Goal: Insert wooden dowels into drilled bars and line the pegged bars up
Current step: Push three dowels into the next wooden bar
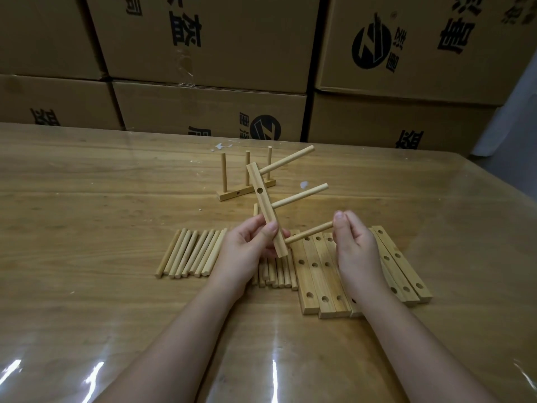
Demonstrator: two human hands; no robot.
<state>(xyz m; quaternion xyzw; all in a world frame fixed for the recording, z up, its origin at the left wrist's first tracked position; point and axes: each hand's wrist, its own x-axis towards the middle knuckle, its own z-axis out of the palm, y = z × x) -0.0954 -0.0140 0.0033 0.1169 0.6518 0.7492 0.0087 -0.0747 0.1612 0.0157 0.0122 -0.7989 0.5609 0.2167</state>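
My left hand (250, 245) grips a drilled wooden bar (263, 205) near its lower end and holds it tilted above the table. Two dowels stick out of the bar to the right. A third dowel (309, 232) sits with one end in the bar's lowest hole, and my right hand (353, 242) pinches its outer end. A finished bar with three upright dowels (245, 175) stands farther back on the table. Loose dowels (191, 251) lie in a row at the left, partly hidden under my left hand. Drilled bars (318, 274) lie side by side under my right hand.
The wooden table (87, 199) has a glossy clear cover. Stacked cardboard boxes (209, 53) form a wall along its far edge. More drilled bars (404, 266) lie to the right of my right wrist. Small white specks (304, 185) lie near the standing bar.
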